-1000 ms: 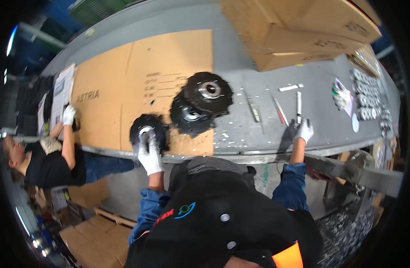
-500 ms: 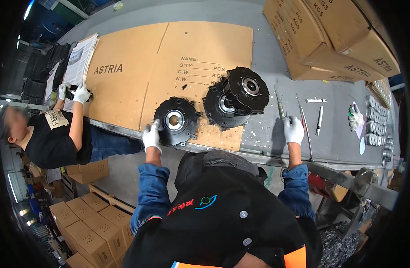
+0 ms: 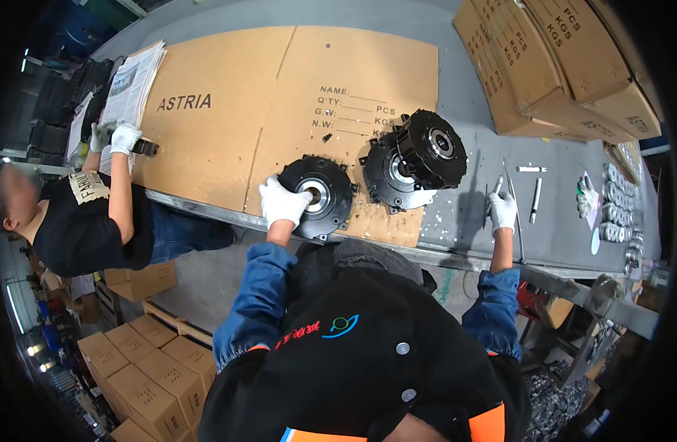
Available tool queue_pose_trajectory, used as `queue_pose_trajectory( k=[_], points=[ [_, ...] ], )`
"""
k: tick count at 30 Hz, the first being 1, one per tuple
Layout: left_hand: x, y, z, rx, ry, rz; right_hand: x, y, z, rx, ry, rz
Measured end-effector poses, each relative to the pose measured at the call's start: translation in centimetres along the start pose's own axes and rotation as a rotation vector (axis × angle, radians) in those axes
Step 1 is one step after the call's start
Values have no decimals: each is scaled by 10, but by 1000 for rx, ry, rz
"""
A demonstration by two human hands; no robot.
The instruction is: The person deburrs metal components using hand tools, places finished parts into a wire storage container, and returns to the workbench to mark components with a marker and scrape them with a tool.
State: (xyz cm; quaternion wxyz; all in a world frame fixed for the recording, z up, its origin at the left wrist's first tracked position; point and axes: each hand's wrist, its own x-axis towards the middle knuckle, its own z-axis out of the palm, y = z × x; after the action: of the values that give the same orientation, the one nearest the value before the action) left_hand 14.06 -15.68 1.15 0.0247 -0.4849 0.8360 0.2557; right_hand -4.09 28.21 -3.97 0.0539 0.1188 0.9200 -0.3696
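Note:
A round black metal housing [image 3: 333, 210] with a silver ring around its central hole lies flat on the cardboard. My left hand [image 3: 283, 203], white-gloved, grips its left side, with the thumb reaching over the ring. To the right, a second housing [image 3: 379, 173] lies flat, and a third housing [image 3: 424, 155] leans tilted on top of it. My right hand [image 3: 503, 210], also gloved, is closed around a slim tool [image 3: 498, 184] with a pale handle. Its thin dark end points down along the hand. A long thin metal rod [image 3: 518, 232] lies beside this hand.
Flattened cardboard [image 3: 228, 66] covers much of the grey bench. Cartons [image 3: 545, 81] stand at the back right. Markers [image 3: 536, 200], a loose glove [image 3: 587, 200] and stacked metal rings [image 3: 617, 199] lie rightward. At left, a co-worker [image 3: 88, 221] handles a small dark part.
My left hand has moved from the housing's rim inward toward its ring. My right hand has picked up the slim tool from the bench and turned it. The view has shifted slightly.

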Motion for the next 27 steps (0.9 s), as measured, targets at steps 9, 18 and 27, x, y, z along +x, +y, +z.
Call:
queue_pose_trajectory(
  k=[9,18,27],
  points=[
    [10,9,-38,24,201,282,-148,-75,41,632,-42,37],
    [31,3,-76,-425,287,517,-210,-194,138,1006,-503,55],
    [35,-20,-89,-356,78,521,-235,-249,147,982,-416,-106]
  ],
)
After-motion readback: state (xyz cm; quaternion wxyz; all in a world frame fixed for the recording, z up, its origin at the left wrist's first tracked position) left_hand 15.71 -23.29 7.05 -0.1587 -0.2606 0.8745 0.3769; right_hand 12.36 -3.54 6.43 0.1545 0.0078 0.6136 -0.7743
